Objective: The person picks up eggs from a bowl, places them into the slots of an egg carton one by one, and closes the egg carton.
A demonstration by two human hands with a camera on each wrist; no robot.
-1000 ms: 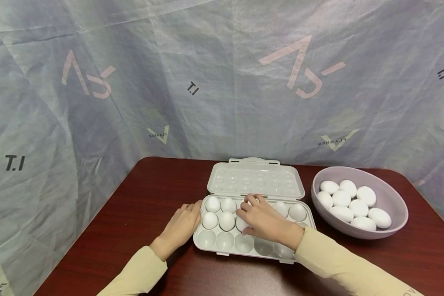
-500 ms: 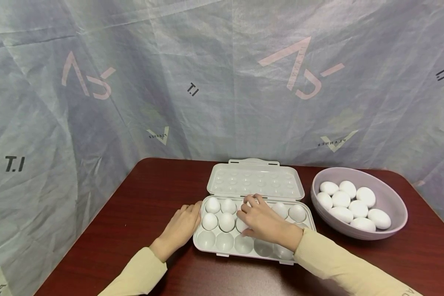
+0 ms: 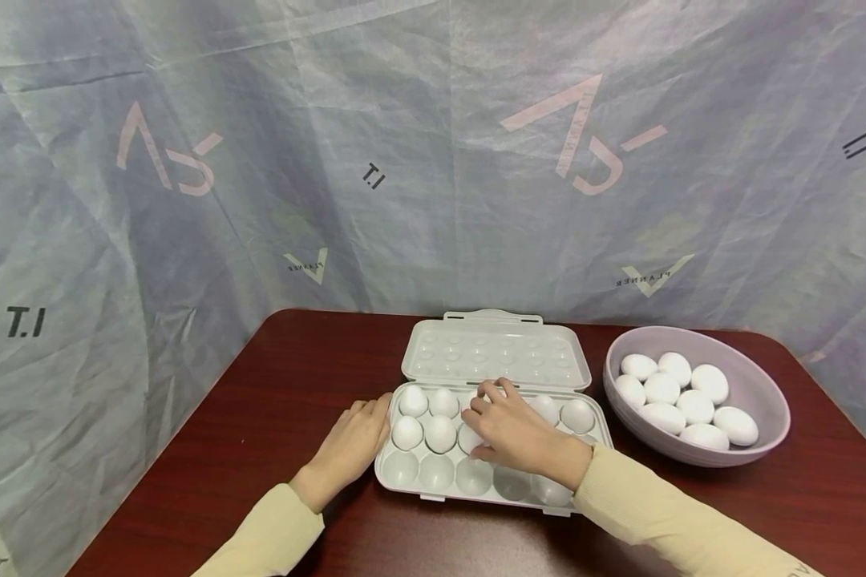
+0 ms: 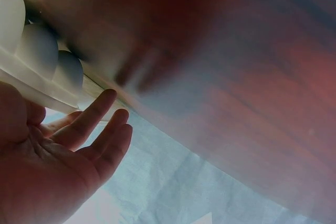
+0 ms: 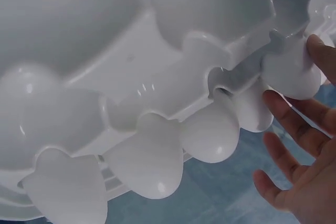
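Small shifts within the last second

The head view has swung slightly, so the scene sits a touch further left and lower. The grey-blue fabric backdrop (image 3: 404, 208) shows it most, its black printed letters (image 3: 860, 142) at far right having slid furthest. The dark red-brown wooden table (image 3: 317, 361), round pale-lilac bowl (image 3: 761, 393) and white plastic egg carton (image 3: 436, 474) have slid too, along with the bare left hand (image 3: 354, 437). The bare right hand (image 3: 515, 433) now lies marginally further right over the carton, baring slightly more of the smooth white egg (image 3: 469, 439) beneath.
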